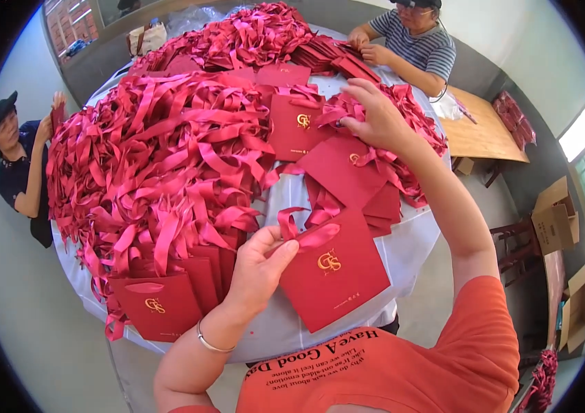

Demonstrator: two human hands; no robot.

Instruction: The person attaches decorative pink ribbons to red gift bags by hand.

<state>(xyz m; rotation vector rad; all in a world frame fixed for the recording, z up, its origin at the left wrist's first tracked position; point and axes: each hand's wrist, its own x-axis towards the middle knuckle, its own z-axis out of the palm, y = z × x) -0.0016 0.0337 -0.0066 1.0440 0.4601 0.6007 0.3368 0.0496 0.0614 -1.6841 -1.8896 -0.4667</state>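
Note:
My left hand (259, 265) pinches the top edge of a red paper gift bag (340, 286) between thumb and fingers. That bag has a gold emblem on its front and a pink-red ribbon (318, 238) at its top; it is tilted near the table's front edge. Farther off to the right, my right hand (378, 120) is raised with thumb and fingers apart, nothing seen between them. Just below it lie red bags (344, 168) stacked askew, with loose ribbons beside them. Another red bag (292, 127) lies to the left of my right hand.
A large heap of ribboned bags (168, 158) covers the left of the white-covered table (413, 241); another heap (237, 38) is at the back. One person (413, 45) handles bags at the far right, another (27, 151) stands left. Open cardboard boxes (554, 217) are at right.

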